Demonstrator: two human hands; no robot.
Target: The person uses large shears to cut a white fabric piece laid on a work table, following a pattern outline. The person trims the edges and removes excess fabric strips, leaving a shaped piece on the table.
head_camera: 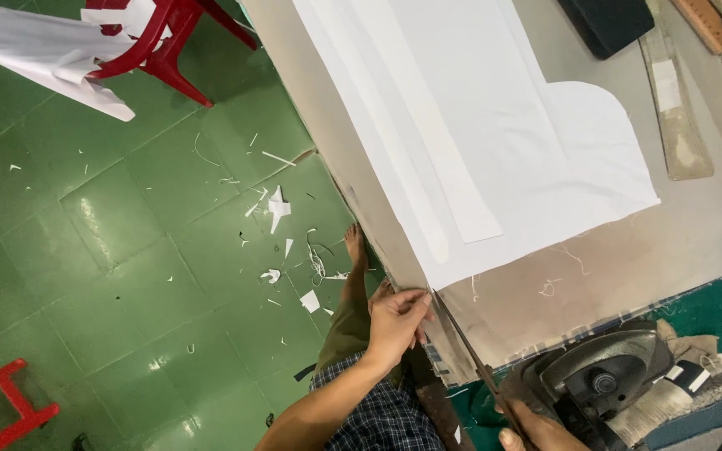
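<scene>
White cloth is lying spread flat across my big work table, stacked in layers with its long straight edge running along the table's near side, so that I am able to work on that edge without lifting the stack. A curved cut-out is showing on the far side of the cloth, and a narrower strip is lying on top of it, lined up with the same edge.

I am standing at the table's corner, leaning over the green tiled floor, where white scraps are lying scattered beside my bare foot.

My left hand is reaching up to the cloth's corner, its fingers curled in and pinching the bottom edge between thumb and fingertips, I think to be keeping the layers taut and together. My right hand is showing only partly at the bottom of the view; it is closed around the handle of the scissors, whose long thin blades are pointing up toward that pinched corner, the tip just meeting the cloth beside my left fingers. How far the blades are parted I cannot tell.

A round-bladed cutting machine is sitting just beside my right hand.
</scene>
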